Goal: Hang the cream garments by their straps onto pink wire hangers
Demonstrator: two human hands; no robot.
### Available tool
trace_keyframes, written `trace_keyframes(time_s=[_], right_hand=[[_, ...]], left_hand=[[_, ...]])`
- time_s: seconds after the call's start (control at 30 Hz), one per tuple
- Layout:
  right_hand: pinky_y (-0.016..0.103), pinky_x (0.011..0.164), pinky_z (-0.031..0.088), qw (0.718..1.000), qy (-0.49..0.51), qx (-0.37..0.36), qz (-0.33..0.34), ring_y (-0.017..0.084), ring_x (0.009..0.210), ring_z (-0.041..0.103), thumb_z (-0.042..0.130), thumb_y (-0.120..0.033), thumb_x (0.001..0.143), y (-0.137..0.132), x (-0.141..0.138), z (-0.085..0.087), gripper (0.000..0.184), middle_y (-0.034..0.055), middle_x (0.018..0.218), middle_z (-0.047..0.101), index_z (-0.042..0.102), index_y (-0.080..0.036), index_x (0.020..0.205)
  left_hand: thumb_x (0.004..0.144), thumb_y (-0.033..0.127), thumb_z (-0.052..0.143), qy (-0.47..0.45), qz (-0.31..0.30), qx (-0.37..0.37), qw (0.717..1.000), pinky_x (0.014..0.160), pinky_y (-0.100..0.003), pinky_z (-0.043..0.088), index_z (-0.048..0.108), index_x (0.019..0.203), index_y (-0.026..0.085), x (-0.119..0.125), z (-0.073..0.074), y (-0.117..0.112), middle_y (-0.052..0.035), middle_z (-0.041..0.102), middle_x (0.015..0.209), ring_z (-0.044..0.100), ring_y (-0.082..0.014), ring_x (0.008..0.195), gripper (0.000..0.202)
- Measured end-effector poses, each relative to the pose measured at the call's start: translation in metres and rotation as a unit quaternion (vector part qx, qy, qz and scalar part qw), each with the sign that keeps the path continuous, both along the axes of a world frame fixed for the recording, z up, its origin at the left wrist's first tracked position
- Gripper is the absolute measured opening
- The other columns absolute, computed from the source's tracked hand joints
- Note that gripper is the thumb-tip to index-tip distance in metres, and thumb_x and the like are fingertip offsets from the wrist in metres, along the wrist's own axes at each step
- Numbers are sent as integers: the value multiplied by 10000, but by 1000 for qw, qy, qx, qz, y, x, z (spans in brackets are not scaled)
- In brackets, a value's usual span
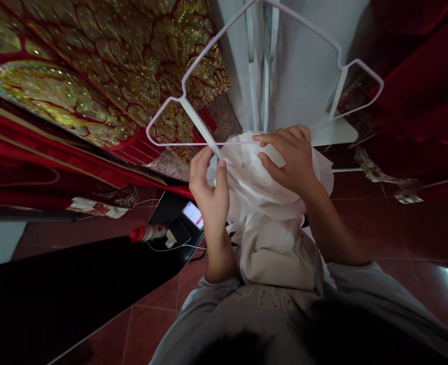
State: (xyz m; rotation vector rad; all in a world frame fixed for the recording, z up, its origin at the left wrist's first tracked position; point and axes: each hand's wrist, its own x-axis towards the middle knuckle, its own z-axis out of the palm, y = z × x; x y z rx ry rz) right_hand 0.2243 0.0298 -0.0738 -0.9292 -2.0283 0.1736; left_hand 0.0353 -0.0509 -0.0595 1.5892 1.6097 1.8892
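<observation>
A pale pink wire hanger (pixel 300 21) hangs in front of me. White straps (pixel 198 120) loop over its notched shoulders and lead down to a sheer white garment (pixel 247 187), which falls toward my lap. My left hand (pixel 212 185) pinches the lower end of the left strap between thumb and fingers, just below the hanger's bottom bar. Beside the right part of that bar, my right hand (pixel 290 154) is in front of the garment with thumb and index finger apart. Its index fingertip is at the bar; whether it touches, I cannot tell.
Red and gold sequined garments (pixel 106 76) hang at the left, and dark red cloth (pixel 425 101) hangs at the right. A black table (pixel 75 284) at lower left bears a lit phone (pixel 193 215), a red-capped bottle (pixel 148 232) and a cable. White panels with handles (pixel 265 91) stand behind the hanger.
</observation>
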Motion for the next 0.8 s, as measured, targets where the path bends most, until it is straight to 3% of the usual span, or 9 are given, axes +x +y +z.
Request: trace_keyframes(time_s=[0.2,0.33,0.53,0.7,0.8], right_hand=[[548,1141,423,1000,9,-12,-4,270,1015,640,543,-389,1070,0,2,1,286,17,1070,761,727,-357,1286],[537,1122,424,1000,15,-10,-5,267,1005,638,547,-376,1064,0,0,2,279,21,1053,762,738,-346,1266],[516,1085,440,1000,20,8,-7,257,976,640,569,-335,1047,0,-1,1,275,21,1041,771,738,-326,1263],[540,1092,431,1000,9,4,-16,273,976,654,578,-326,1036,1,-1,-1,264,38,1035,767,738,-317,1245],[527,1062,438,999,14,22,-22,269,951,658,581,-311,1025,0,-3,-1,257,38,1018,764,731,-313,1234]], left_hand=[[1043,436,765,-56,-13,-8,998,1043,-376,523,785,1292,241,18,-2,-8,-75,724,1176,683,-245,1111,317],[1053,426,755,-60,-28,-11,998,1012,-364,516,768,1293,259,22,-1,-7,-72,710,1190,663,-239,1079,293],[1033,359,783,-104,-53,-16,993,967,-342,500,771,1155,251,18,4,-1,-42,693,1097,636,-221,1019,163],[999,439,826,-187,-118,-4,975,960,-420,541,773,1108,288,22,15,1,-84,731,1158,662,-295,1120,194],[985,479,840,-244,-147,14,958,936,-408,564,760,1175,285,20,20,2,-91,746,1143,687,-302,1158,283]])
